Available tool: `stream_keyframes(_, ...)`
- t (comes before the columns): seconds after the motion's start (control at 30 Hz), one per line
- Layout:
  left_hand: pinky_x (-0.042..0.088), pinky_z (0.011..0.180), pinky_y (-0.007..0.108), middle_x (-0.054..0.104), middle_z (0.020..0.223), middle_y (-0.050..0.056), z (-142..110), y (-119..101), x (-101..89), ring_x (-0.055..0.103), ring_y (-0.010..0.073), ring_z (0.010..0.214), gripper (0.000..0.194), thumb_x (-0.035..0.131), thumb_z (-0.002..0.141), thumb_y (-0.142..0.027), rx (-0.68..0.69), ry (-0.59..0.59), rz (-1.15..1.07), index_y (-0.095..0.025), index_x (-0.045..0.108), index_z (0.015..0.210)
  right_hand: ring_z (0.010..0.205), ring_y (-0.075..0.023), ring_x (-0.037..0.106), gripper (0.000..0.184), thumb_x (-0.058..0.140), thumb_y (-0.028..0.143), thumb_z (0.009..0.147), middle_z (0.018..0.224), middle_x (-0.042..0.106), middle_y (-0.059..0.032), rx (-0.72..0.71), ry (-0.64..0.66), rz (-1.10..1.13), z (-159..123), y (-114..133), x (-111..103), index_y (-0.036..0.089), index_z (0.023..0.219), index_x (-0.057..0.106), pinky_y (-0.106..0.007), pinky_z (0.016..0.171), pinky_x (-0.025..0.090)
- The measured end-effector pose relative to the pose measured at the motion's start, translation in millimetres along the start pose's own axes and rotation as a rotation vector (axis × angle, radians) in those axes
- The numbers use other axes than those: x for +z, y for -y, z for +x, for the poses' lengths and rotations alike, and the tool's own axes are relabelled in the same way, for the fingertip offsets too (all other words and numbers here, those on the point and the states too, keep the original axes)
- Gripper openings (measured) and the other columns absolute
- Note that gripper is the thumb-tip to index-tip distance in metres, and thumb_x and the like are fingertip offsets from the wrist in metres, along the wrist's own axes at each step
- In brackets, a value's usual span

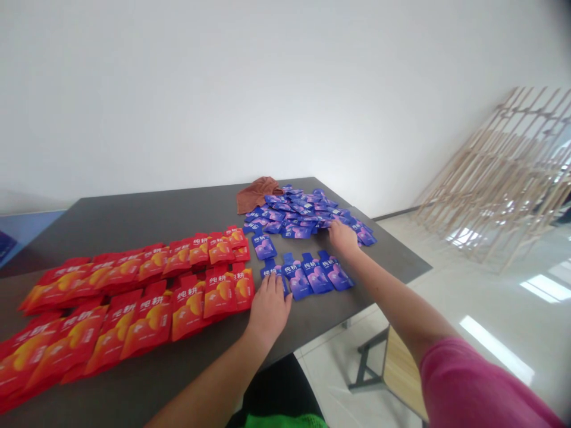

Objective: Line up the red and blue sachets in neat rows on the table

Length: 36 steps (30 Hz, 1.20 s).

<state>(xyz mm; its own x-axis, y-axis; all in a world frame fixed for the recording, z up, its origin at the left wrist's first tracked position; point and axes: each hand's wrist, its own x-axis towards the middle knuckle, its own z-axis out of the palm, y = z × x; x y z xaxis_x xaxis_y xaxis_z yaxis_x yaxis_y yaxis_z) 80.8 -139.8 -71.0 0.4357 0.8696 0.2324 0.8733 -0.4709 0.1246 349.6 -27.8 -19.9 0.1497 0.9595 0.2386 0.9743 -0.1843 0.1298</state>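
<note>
My left hand (pixel 270 307) lies with its fingers stretched out over the lower part of a purple-blue pouch (pixel 269 268), the leftmost of a short near row. Beside it in that row lie several more pouches, among them a blue pouch (pixel 314 273) with pink fruit and white lettering. My right hand (pixel 343 238) is at the front edge of a heap of blue pouches (pixel 298 208), its fingers bent together on one pouch; the fingertips are partly hidden. Between row and heap, a single blue pouch (pixel 263 246) lies flat.
Two overlapping rows of red pouches (pixel 147 315) with orange fruit cover the left of the dark table (pixel 178 208). A crumpled brown cloth (pixel 257 195) touches the heap. A wooden stool (pixel 404 371) stands below the right edge; wooden racks (pixel 499 166) lean by the wall.
</note>
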Motion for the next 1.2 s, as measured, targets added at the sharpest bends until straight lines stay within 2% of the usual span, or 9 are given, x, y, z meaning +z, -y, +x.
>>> stream_keyframes(0.13, 0.038, 0.110, 0.041, 0.054, 0.138, 0.023, 0, -1, -1.2, 0.049, 0.0315, 0.130, 0.051, 0.047, 0.095, -0.034, -0.001, 0.001, -0.011, 0.001, 0.056, 0.131, 0.094, -0.0247, 0.068, 0.036, 0.033, 0.029, 0.101, 0.109, 0.071, -0.0145, 0.092, -0.141, 0.023, -10, -37, -25, 0.015, 0.120, 0.059, -0.031, 0.074, 0.050)
stream_keyframes(0.23, 0.038, 0.110, 0.042, 0.054, 0.138, 0.023, -1, -1, -1.4, 0.050, 0.0317, 0.129, 0.050, 0.048, 0.095, -0.033, 0.000, -0.006, -0.009, 0.000, 0.056, 0.131, 0.095, -0.0269, 0.069, 0.038, 0.032, 0.031, 0.101, 0.109, 0.072, -0.0140, 0.114, -0.227, 0.030, -41, -67, -30, 0.015, 0.122, 0.060, -0.033, 0.073, 0.050)
stream_keyframes(0.33, 0.039, 0.110, 0.042, 0.054, 0.138, 0.023, -1, -1, -0.4, 0.050, 0.0324, 0.129, 0.051, 0.048, 0.095, -0.034, 0.001, 0.000, -0.009, 0.000, 0.056, 0.132, 0.102, -0.0244, 0.069, 0.033, 0.039, 0.030, 0.099, 0.118, 0.070, -0.0103, 0.002, -0.271, 0.049, -87, -89, -14, 0.018, 0.117, 0.064, -0.031, 0.079, 0.052)
stream_keyframes(0.37, 0.039, 0.110, 0.043, 0.054, 0.138, 0.023, -1, -1, 0.1, 0.050, 0.0327, 0.129, 0.051, 0.048, 0.095, -0.034, 0.002, 0.001, -0.009, 0.001, 0.056, 0.132, 0.099, -0.0242, 0.070, 0.032, 0.039, 0.028, 0.099, 0.117, 0.071, -0.0118, -0.146, -0.304, 0.075, -102, -93, -4, 0.017, 0.114, 0.065, -0.031, 0.078, 0.053)
stream_keyframes(0.47, 0.040, 0.109, 0.043, 0.054, 0.138, 0.024, -1, -1, 1.2, 0.050, 0.0334, 0.129, 0.051, 0.047, 0.095, -0.033, 0.008, -0.013, -0.003, 0.001, 0.056, 0.132, 0.096, -0.0185, 0.071, 0.029, 0.041, 0.024, 0.098, 0.115, 0.073, -0.0044, -0.328, -0.248, 0.101, -142, -96, 25, 0.022, 0.105, 0.069, -0.027, 0.080, 0.055)
stream_keyframes(0.63, 0.042, 0.108, 0.043, 0.056, 0.136, 0.023, -1, 0, 0.5, 0.051, 0.0334, 0.128, 0.050, 0.047, 0.095, -0.033, 0.029, -0.035, 0.030, 0.002, 0.057, 0.130, 0.112, -0.0198, 0.065, 0.032, 0.039, 0.030, 0.100, 0.124, 0.068, -0.0055, -0.436, -0.196, 0.142, -168, -89, 47, 0.020, 0.112, 0.068, -0.033, 0.096, 0.052)
stream_keyframes(0.8, 0.043, 0.107, 0.043, 0.055, 0.137, 0.023, -1, 1, 2.6, 0.051, 0.0327, 0.128, 0.050, 0.048, 0.095, -0.035, 0.025, -0.040, 0.033, 0.000, 0.058, 0.130, 0.114, -0.0207, 0.063, 0.036, 0.043, 0.039, 0.098, 0.125, 0.067, -0.0065, -0.270, -0.131, 0.200, -144, -94, 39, 0.021, 0.121, 0.065, -0.033, 0.100, 0.050)
stream_keyframes(1.07, 0.043, 0.107, 0.042, 0.056, 0.136, 0.021, -1, 2, 4.7, 0.052, 0.0317, 0.128, 0.050, 0.047, 0.095, -0.035, 0.021, -0.047, 0.049, -0.001, 0.058, 0.130, 0.121, -0.0248, 0.057, 0.035, 0.047, 0.030, 0.095, 0.134, 0.061, -0.0095, -0.065, -0.083, 0.138, -46, -99, 45, 0.022, 0.126, 0.063, -0.039, 0.102, 0.046)
stream_keyframes(1.2, 0.043, 0.107, 0.043, 0.057, 0.135, 0.021, 0, 3, 7.0, 0.053, 0.0318, 0.126, 0.049, 0.047, 0.095, -0.035, 0.031, -0.051, 0.070, -0.001, 0.058, 0.129, 0.113, -0.0221, 0.062, 0.032, 0.047, 0.030, 0.097, 0.130, 0.063, -0.0085, -0.028, -0.008, 0.112, -16, -94, 51, 0.024, 0.124, 0.063, -0.035, 0.095, 0.049)
